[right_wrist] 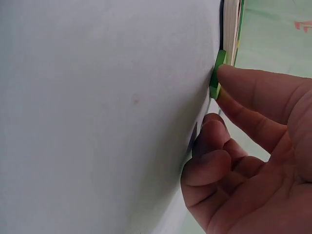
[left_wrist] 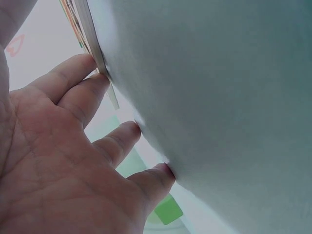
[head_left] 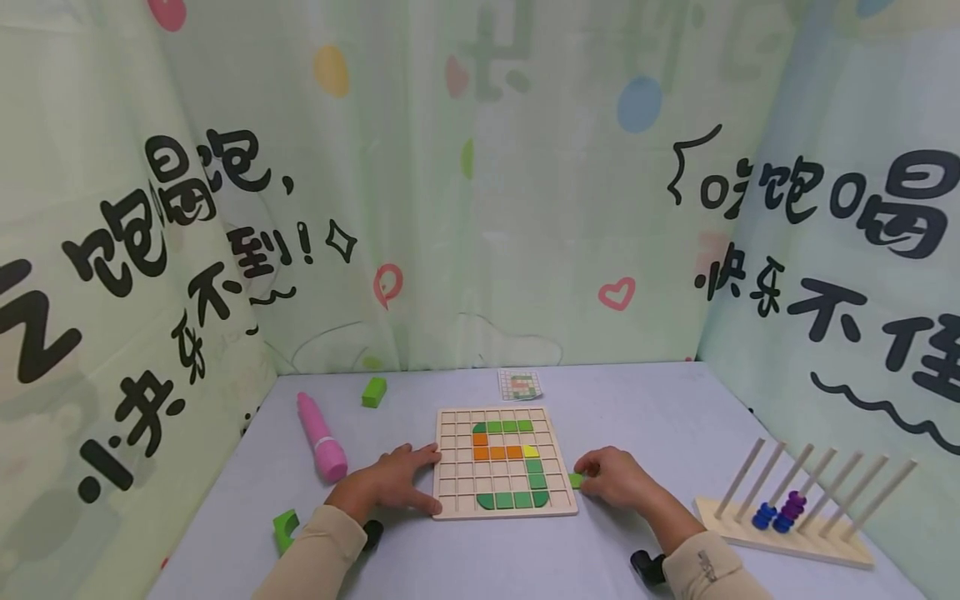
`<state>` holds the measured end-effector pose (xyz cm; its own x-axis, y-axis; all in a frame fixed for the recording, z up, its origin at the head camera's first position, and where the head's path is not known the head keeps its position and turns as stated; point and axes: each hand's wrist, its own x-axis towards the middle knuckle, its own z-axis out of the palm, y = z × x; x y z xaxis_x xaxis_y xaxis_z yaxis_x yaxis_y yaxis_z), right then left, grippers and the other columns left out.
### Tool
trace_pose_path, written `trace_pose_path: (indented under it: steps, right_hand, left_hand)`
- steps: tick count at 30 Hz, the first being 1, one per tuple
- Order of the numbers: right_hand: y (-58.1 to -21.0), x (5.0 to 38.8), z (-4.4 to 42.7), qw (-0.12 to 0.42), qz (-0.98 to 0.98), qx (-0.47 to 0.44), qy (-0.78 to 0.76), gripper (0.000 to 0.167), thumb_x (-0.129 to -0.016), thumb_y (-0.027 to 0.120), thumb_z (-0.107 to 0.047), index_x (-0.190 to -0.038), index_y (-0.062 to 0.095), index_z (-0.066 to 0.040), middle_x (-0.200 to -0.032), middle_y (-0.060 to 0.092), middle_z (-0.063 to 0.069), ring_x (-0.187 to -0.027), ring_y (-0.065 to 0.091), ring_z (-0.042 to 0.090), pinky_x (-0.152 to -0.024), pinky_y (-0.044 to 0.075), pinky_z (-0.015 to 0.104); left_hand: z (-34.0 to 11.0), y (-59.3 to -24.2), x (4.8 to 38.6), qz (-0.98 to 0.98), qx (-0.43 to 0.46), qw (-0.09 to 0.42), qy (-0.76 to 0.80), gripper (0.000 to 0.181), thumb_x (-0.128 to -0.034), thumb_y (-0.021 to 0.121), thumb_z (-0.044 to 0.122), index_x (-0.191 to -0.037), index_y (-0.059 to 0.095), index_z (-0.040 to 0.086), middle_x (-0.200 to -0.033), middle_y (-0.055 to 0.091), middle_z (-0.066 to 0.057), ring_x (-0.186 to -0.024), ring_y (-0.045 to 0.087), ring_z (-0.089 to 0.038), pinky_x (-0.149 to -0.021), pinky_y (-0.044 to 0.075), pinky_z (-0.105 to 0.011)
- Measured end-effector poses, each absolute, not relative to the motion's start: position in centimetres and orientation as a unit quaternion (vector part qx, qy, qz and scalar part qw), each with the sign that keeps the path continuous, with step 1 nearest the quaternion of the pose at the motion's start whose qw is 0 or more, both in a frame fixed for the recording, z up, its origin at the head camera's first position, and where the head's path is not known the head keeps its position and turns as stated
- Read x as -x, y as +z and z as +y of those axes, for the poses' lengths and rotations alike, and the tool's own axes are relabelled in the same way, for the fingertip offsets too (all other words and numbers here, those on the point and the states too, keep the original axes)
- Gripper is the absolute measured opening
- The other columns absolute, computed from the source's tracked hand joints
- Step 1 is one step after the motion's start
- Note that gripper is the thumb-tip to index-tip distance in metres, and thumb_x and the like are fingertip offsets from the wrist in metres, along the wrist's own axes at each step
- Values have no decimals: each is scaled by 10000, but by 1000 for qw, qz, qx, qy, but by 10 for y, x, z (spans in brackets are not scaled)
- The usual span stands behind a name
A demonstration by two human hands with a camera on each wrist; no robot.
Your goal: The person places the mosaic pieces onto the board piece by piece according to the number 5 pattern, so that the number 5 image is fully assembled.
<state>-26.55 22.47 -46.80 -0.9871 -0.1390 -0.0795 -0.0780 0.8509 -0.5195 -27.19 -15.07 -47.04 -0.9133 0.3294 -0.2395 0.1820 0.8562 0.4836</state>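
Observation:
A wooden grid board [head_left: 457, 483] lies on the table, with green, orange and yellow tiles [head_left: 498, 452] set in some of its squares. My left hand [head_left: 393, 479] is spread at the board's left edge. Its index and middle fingertips touch the board's side in the left wrist view, while the other fingers reach down to the table. Beside the right edge of the board, my right hand [head_left: 615, 477] pinches a small flat green tile [right_wrist: 217, 78] between thumb and forefinger. That tile sits low at the tabletop, close against the board; its far part is partly hidden by the fingers.
A pink marker-shaped object [head_left: 322, 437] and a green block [head_left: 373, 392] lie left of the board. Nearer is a green arch block [head_left: 285, 530]. Behind the board lies a printed pattern card [head_left: 519, 385]. A wooden peg rack [head_left: 795, 537] with blue and purple beads stands right.

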Motion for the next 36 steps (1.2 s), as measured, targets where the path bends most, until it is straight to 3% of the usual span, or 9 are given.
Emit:
trace_pose_path:
  steps: [12, 24, 36]
  right_hand:
    - [-465, 262, 223, 47, 953, 56, -294, 187, -826, 793, -16, -876, 625, -81, -794, 565, 29, -755, 519, 178, -665, 436, 311]
    - [-464, 266, 222, 44, 937, 40, -344, 165, -847, 772, -44, -920, 629, -83, -830, 574, 38, -782, 524, 188, -659, 435, 316]
    - [-466, 265, 177, 78, 910, 79, -399, 133, -871, 762, -63, -903, 635, -87, -806, 578, 40, -781, 533, 180, -639, 439, 293]
  left_hand:
    - [-150, -469, 273, 951, -129, 161, 231, 878, -779, 899, 451, -1539, 514, 237, -1662, 381, -71, -1488, 308, -537, -1126, 308, -751]
    - [-151, -469, 274, 951, -130, 160, 232, 881, -779, 898, 457, -1539, 513, 235, -1664, 382, -55, -1490, 302, -544, -1126, 303, -756]
    - [-152, -468, 273, 950, -139, 159, 228, 874, -783, 895, 454, -1537, 514, 229, -1662, 389, -33, -1489, 303, -549, -1128, 300, -756]
